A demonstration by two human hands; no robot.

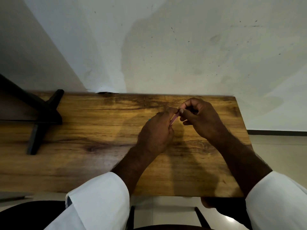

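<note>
Plain room: wooden desk [99, 146], white wall [182, 47].

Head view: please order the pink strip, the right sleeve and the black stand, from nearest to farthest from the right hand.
1. pink strip: pinched by the right hand itself, mid-table.
2. right sleeve: down the forearm, at the near edge.
3. black stand: far left on the table.

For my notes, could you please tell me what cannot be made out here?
Pink strip: head view, mostly covered by the left hand and right hand; blurred.
Teal bit: head view, tiny, behind the left hand.
Black stand: head view, cut off by the left edge.
</note>
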